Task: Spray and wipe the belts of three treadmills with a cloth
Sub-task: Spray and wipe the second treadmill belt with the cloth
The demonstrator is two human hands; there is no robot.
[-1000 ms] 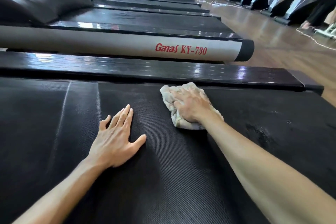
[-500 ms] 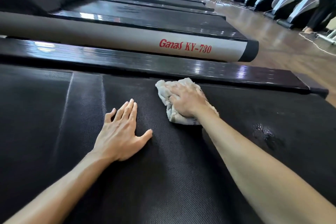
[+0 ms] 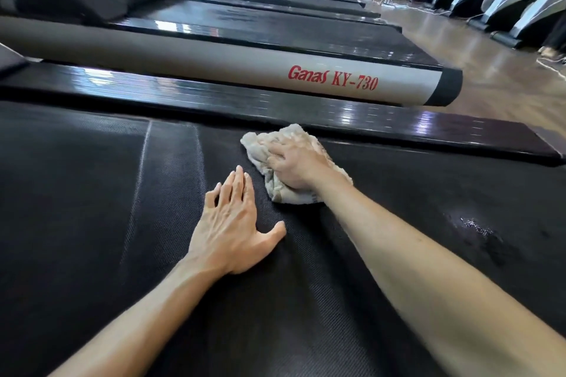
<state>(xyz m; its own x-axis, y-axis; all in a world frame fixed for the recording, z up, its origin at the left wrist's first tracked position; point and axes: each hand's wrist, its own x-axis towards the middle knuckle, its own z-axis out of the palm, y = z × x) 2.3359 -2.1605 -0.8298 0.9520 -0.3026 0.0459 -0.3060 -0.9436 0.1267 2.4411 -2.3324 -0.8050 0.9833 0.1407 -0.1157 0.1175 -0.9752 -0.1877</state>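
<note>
The cloth (image 3: pixel 291 162) is a crumpled, pale rag lying on the black treadmill belt (image 3: pixel 306 300), close to the shiny black side rail (image 3: pixel 275 104) at the far edge. The right hand (image 3: pixel 295 167) sits on top of it, with its fingers (image 3: pixel 277 159) curled and clamped on the bunched cloth, likely so the rag does not slip while it is pushed over the rough belt. The left hand (image 3: pixel 232 223) lies flat on the belt just beside the cloth, not touching it, with its fingers (image 3: pixel 235 185) straight and close together and the thumb stuck out. It holds nothing, and it probably props the person up while they lean over. To the right there is a wet patch (image 3: pixel 477 229) on the belt, well apart from the cloth, so that bit looks not yet wiped. Past the rail is the next treadmill, with a gray side bar (image 3: pixel 214 58) that says "Ganas KY-730" in red. More treadmills stand in a row behind it, and a brown wooden floor (image 3: pixel 490 76) runs along the right. Compared with one second ago, the cloth and right hand have slid up toward the rail, and the left hand has moved closer to the cloth.
</note>
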